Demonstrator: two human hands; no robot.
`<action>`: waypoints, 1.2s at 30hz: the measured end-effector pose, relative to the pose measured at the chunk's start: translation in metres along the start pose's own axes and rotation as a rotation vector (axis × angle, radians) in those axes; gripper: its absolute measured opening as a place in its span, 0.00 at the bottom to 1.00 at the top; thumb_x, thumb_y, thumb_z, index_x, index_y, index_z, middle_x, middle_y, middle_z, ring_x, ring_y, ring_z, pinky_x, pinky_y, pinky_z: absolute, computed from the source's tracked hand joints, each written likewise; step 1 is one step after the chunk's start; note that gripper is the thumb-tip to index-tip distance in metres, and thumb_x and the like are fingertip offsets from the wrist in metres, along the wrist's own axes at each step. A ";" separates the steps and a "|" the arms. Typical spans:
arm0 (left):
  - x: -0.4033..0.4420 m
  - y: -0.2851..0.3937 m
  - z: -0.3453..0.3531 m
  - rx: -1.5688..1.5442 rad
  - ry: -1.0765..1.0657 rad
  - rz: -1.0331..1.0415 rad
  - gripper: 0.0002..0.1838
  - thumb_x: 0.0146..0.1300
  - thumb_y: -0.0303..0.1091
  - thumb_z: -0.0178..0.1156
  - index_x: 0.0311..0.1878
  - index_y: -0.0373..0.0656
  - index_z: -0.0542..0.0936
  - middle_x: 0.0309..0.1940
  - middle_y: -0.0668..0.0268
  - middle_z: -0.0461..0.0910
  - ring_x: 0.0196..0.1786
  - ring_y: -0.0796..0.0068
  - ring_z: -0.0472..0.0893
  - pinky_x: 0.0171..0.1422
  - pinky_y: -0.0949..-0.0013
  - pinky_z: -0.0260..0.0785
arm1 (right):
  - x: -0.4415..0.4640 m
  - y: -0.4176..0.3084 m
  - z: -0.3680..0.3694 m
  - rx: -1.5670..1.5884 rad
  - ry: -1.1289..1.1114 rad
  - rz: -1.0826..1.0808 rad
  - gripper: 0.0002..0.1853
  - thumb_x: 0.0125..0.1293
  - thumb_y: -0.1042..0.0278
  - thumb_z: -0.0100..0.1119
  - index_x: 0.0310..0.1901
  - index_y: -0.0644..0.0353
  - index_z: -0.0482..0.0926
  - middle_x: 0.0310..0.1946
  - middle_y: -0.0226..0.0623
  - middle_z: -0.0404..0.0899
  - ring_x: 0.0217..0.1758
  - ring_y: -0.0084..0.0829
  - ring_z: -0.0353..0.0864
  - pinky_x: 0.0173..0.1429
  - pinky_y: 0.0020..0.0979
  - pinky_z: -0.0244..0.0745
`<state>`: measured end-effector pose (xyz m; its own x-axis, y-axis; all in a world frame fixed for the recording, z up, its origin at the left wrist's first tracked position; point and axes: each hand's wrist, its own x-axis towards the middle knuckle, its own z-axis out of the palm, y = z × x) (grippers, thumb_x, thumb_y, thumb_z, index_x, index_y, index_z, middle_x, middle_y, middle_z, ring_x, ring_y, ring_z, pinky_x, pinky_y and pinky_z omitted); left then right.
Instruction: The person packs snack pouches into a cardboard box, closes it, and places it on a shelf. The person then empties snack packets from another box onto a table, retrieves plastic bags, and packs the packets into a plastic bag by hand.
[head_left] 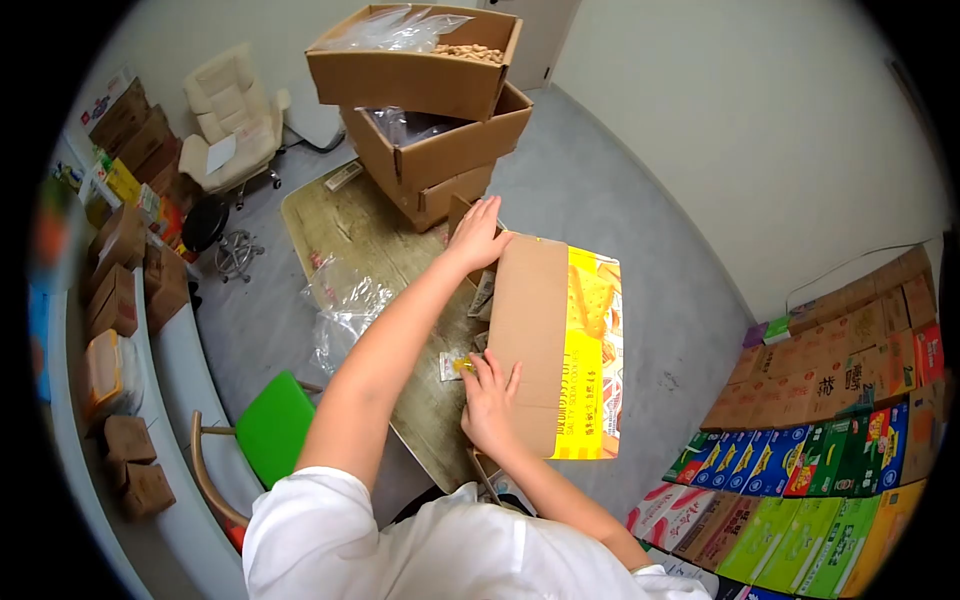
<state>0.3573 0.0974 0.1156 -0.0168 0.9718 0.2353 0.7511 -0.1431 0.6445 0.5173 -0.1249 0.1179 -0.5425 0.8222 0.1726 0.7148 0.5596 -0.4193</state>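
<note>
A cardboard carton (532,330) with a yellow printed cookie panel (595,350) lies over the right side of the wooden table (340,225). My left hand (478,240) rests at its far left corner, fingers stretched out, beside a raised flap. Nearer to me, my right hand (490,400) is at the carton's left edge with its fingers spread. A small yellow item (462,364) shows at the right fingertips; whether they touch it I cannot tell. Just left of that lies a small white packet (447,367).
Stacked open cartons (410,80) stand at the table's far end. Crumpled clear plastic (345,310) lies on the table, with a green chair (275,425) beside it. Shelves (170,370) with boxes line the left; many product boxes (800,440) are stacked on the right.
</note>
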 end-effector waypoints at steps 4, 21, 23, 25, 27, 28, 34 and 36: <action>-0.064 0.016 -0.036 -0.187 0.141 0.076 0.36 0.61 0.42 0.59 0.67 0.31 0.59 0.66 0.45 0.61 0.69 0.48 0.60 0.73 0.56 0.53 | -0.003 0.006 0.006 0.023 0.022 -0.006 0.25 0.46 0.81 0.55 0.52 0.64 0.75 0.60 0.45 0.65 0.72 0.46 0.55 0.71 0.68 0.33; -0.374 0.119 0.122 -0.947 0.282 -0.529 0.41 0.60 0.62 0.58 0.66 0.40 0.62 0.61 0.60 0.68 0.65 0.65 0.66 0.69 0.63 0.54 | 0.061 0.239 -0.109 0.594 0.269 0.089 0.20 0.58 0.70 0.60 0.53 0.61 0.72 0.54 0.38 0.72 0.56 0.35 0.71 0.58 0.34 0.67; -0.384 0.108 0.155 -1.212 0.558 -0.584 0.49 0.57 0.73 0.50 0.66 0.38 0.61 0.60 0.62 0.69 0.63 0.67 0.67 0.67 0.69 0.57 | 0.075 0.273 -0.106 0.495 0.270 0.321 0.24 0.61 0.65 0.60 0.57 0.60 0.69 0.57 0.41 0.70 0.58 0.37 0.70 0.59 0.34 0.67; -0.358 0.150 0.124 -1.502 0.759 -0.554 0.40 0.64 0.66 0.49 0.62 0.35 0.66 0.56 0.63 0.71 0.58 0.71 0.71 0.62 0.70 0.62 | 0.082 0.306 -0.098 0.554 0.207 0.358 0.25 0.63 0.62 0.59 0.60 0.59 0.67 0.59 0.43 0.68 0.60 0.38 0.68 0.59 0.35 0.67; -0.358 0.145 0.132 -1.208 0.841 -0.784 0.29 0.68 0.52 0.52 0.60 0.35 0.67 0.55 0.63 0.72 0.56 0.72 0.72 0.62 0.70 0.62 | 0.091 0.328 -0.085 0.607 0.148 0.399 0.27 0.65 0.59 0.57 0.62 0.59 0.64 0.61 0.45 0.66 0.61 0.38 0.66 0.59 0.35 0.67; -0.359 0.144 0.136 -1.196 0.860 -0.787 0.29 0.68 0.52 0.52 0.60 0.35 0.67 0.55 0.63 0.72 0.56 0.72 0.72 0.62 0.70 0.62 | 0.094 0.336 -0.079 0.657 0.113 0.387 0.27 0.67 0.53 0.54 0.63 0.58 0.64 0.62 0.42 0.65 0.62 0.36 0.66 0.61 0.36 0.65; -0.346 0.171 0.120 -1.022 0.887 -0.530 0.24 0.62 0.28 0.56 0.62 0.35 0.65 0.56 0.65 0.71 0.60 0.72 0.69 0.67 0.68 0.58 | 0.124 0.356 -0.043 1.033 -0.085 0.442 0.30 0.73 0.42 0.37 0.66 0.57 0.62 0.65 0.38 0.64 0.65 0.34 0.65 0.67 0.36 0.59; -0.331 0.185 0.112 -0.981 0.969 -0.532 0.25 0.63 0.26 0.55 0.64 0.36 0.64 0.57 0.64 0.71 0.61 0.72 0.69 0.67 0.68 0.58 | 0.129 0.364 -0.031 1.124 -0.117 0.396 0.32 0.74 0.41 0.33 0.67 0.58 0.61 0.65 0.39 0.65 0.66 0.34 0.65 0.69 0.35 0.57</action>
<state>0.5759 -0.2297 0.0751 -0.8617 0.5047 -0.0518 -0.2139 -0.2687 0.9392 0.7213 0.1877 0.0157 -0.4501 0.8697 -0.2025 0.0872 -0.1829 -0.9793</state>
